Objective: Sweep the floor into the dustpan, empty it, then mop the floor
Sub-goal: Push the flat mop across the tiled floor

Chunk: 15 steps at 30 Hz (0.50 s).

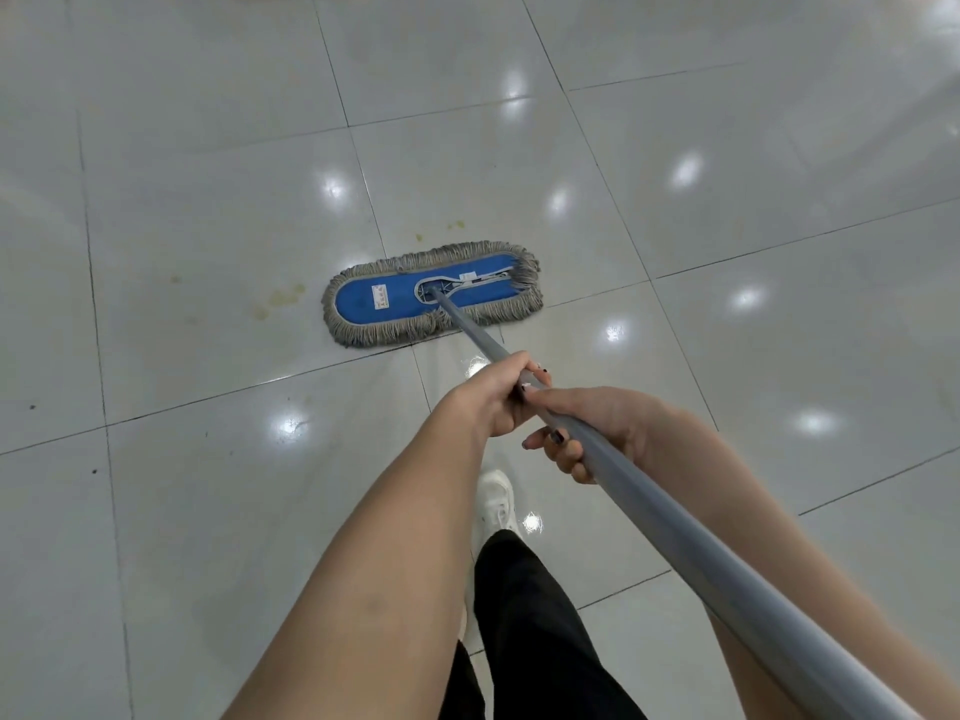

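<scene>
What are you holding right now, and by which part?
The mop, by its grey handle: the left hand grips the shaft nearer the mop head, the right hand grips just behind it.

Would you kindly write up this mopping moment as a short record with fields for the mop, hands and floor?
stage: mopping
mop head: flat on the tiled floor, blue top, grey fringe
handle: grey, gripped by both hands
left hand: nearer the mop head
right hand: just behind the left hand
stains: yellowish, left of the mop head
shoe: white, below the hands
</scene>
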Tool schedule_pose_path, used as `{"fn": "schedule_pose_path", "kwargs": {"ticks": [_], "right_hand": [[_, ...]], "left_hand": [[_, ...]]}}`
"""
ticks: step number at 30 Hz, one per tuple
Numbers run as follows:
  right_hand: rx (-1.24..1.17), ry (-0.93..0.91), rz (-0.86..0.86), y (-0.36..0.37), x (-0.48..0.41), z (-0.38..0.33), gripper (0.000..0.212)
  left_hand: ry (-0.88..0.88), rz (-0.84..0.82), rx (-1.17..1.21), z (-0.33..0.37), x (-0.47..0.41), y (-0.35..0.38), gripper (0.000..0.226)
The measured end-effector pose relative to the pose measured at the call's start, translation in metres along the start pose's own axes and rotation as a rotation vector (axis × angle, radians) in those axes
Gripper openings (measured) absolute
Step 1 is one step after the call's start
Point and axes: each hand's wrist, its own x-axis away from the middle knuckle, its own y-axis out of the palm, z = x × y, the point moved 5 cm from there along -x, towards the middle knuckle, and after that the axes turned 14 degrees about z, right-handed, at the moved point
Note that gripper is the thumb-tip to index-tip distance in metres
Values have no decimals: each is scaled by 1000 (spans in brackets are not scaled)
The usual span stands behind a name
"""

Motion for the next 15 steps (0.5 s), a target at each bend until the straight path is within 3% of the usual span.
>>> {"fn": "schedule_pose_path", "kwargs": {"ticks": [2,6,11,15], "right_hand": [[7,4,-12,-10,-7,-23,45],[32,10,-32,-36,-26,-78,51],[13,-25,-47,-56,-48,-145,51],[-13,-40,-64,-60,-63,-181,49]], "left_hand": [[9,-6,-21,23,-8,8,55],[22,19,-27,76,-28,30,55],[24,94,-27,141,-54,45,35],[36,120,-35,176,-72,48,32]]}}
